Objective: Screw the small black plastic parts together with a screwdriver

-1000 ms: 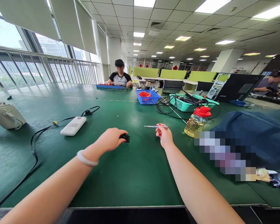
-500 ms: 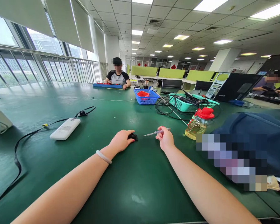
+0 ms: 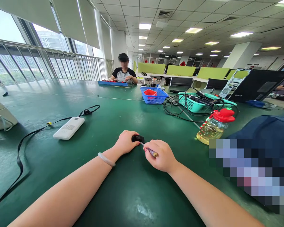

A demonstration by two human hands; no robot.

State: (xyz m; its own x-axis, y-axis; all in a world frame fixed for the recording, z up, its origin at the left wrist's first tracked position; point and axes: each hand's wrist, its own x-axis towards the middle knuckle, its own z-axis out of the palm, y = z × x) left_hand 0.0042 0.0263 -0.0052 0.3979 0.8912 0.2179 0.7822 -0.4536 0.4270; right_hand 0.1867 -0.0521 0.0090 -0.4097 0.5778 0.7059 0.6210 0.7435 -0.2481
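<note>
Small black component (image 3: pixel 138 138) held in left grip (image 3: pixel 126 142), screwdriver (image 3: pixel 153 153) clasped in right grip (image 3: pixel 162 156) — pointed at the component

Left hand (image 3: pixel 127 142) covers one end of the small black part (image 3: pixel 138 139), its details too tiny to read! Right hand (image 3: pixel 161 154) hides the middle of the screwdriver (image 3: pixel 152 153); whether the tip touches, can't tell. Toward the worktop's (image 3: pixel 106 119) left edge, the beige pouch (image 3: pixel 2 116) is sliced off by the view. Over right, a pixelated patch (image 3: pixel 253 173) blurs, and the navy bag (image 3: pixel 269 127) runs out too. Worktop's near edge? Out of view. Far edge: red pieces (image 3: pixel 114 80), too small to name.
</note>
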